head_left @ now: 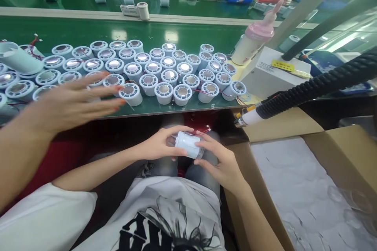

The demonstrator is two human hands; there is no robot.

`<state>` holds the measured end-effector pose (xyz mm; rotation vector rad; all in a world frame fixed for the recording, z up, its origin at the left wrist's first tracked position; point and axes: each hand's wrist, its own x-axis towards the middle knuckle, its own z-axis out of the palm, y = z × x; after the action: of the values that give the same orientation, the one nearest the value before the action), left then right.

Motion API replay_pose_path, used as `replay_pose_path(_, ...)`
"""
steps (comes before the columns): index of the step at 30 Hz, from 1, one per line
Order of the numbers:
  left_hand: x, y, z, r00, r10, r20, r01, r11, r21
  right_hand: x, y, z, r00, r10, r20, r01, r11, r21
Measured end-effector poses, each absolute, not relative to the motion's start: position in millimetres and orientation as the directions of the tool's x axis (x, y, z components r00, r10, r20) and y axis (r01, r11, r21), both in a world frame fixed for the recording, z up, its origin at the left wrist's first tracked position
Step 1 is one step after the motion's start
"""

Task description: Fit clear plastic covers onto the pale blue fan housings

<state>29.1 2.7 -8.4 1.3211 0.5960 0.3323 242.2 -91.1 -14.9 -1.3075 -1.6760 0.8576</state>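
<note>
Both hands hold one pale cylinder over the lap, just below the near edge of the green belt.

The left hand grips the cylinder's left end, fingers curled over it; the right hand is closed around its right end, thumb on top. The cylinder lies on its side, smooth light grey-blue plastic, with thin red wires at its upper right end. On the belt, above the cylinder, many like cylinders stand upright in a close cluster, each with a ribbed rim and a shiny metal disc inside. A co-worker's hand lies flat and spread over the cluster's left part. Right of the cylinder sits a cardboard box, with a black hose above it.
</note>
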Motion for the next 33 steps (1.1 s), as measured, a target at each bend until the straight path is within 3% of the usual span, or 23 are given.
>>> replay_pose_path(4, 26, 4, -5, 0.842, 0.527, -0.113, 0.096, 0.061, 0.994, 243, -96, -14, -0.116, 0.983, 0.144, 0.309, 0.173, -0.935)
replay_pose_path(7, 24, 5, -1, 0.857, 0.51, -0.073, 0.062, 0.038, 0.997, 243, -95, -9, -0.115, 0.988, 0.099, 0.196, 0.12, -0.973)
replay_pose_path(11, 31, 8, -4, 0.855, 0.512, -0.083, 0.024, 0.121, 0.992, 242, -95, -15, -0.065, 0.996, 0.066, 0.093, 0.072, -0.993)
replay_pose_path(16, 71, 27, -25, 0.851, 0.51, -0.126, -0.045, 0.31, 0.95, 249, -102, -43, 0.185, 0.981, 0.049, -0.069, 0.063, -0.996)
replay_pose_path(21, 131, 49, -38, 0.885, 0.437, -0.163, -0.001, 0.351, 0.936, 277, -100, -62, 0.361, 0.932, 0.03, -0.117, 0.077, -0.99)
replay_pose_path(29, 152, 63, -43, 0.88, 0.435, -0.192, 0.055, 0.309, 0.95, 306, -85, -63, 0.329, 0.943, 0.048, -0.105, 0.087, -0.991)
replay_pose_path(33, 122, 49, -35, 0.92, 0.348, -0.178, 0.1, 0.229, 0.968, 297, -96, -53, 0.193, 0.979, 0.071, -0.034, 0.079, -0.996)
